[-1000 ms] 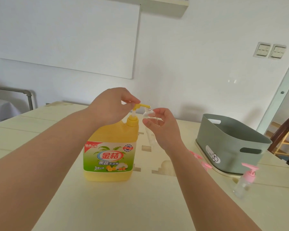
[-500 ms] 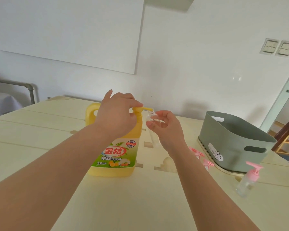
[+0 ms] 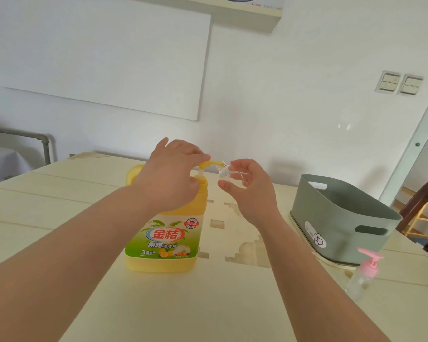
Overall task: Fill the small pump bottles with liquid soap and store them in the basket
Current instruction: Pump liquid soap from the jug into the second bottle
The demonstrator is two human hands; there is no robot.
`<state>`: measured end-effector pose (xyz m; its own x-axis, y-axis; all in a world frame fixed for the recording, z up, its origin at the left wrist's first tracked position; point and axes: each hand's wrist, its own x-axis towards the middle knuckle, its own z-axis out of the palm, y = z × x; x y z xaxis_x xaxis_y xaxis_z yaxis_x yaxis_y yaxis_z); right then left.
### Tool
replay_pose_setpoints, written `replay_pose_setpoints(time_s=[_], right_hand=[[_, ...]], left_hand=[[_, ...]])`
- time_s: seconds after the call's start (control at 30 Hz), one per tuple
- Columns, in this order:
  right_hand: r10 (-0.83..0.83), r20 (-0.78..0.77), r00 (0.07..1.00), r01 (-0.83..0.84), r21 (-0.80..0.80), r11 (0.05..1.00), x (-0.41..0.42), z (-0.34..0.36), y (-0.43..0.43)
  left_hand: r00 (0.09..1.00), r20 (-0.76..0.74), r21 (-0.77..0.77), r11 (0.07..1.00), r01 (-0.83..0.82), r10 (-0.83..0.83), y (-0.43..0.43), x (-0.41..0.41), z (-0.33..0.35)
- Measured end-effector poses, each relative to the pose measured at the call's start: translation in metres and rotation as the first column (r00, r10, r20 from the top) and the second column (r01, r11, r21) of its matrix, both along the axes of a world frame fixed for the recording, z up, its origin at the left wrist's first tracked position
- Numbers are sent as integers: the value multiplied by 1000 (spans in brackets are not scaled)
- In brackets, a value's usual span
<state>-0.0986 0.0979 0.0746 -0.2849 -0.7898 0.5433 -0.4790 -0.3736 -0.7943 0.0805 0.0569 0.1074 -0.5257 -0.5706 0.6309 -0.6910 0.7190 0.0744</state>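
Observation:
A big yellow soap jug (image 3: pixel 163 233) with a green label stands mid-table. My left hand (image 3: pixel 169 176) rests on its yellow pump head (image 3: pixel 206 164), fingers curled over the top and thumb by the pump neck. My right hand (image 3: pixel 250 191) holds a small clear bottle (image 3: pixel 224 170) without a cap, its mouth right under the pump spout; most of that bottle is hidden behind my fingers. A grey-green basket (image 3: pixel 341 218) stands to the right. In front of it stands a second small clear bottle with a pink pump (image 3: pixel 363 274).
The pale yellow table (image 3: pixel 208 304) reaches to the white wall behind. The basket sits on a flat cream tray (image 3: pixel 307 241). A dark wooden chair (image 3: pixel 420 206) shows at the far right edge, a grey pipe rail (image 3: pixel 35 138) at the far left.
The view has tipped down and drawn nearer. The pump head has risen so its white stem shows. My right hand has opened its fingers a little while the small bottle stays at the spout.

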Motion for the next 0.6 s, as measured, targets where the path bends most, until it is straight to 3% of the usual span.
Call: replay_pose_setpoints(time_s=[0.6], right_hand=[[-3, -50, 999, 5, 42, 999, -2, -13, -4]], left_hand=[[988, -144, -11, 998, -63, 61, 3, -14, -45]])
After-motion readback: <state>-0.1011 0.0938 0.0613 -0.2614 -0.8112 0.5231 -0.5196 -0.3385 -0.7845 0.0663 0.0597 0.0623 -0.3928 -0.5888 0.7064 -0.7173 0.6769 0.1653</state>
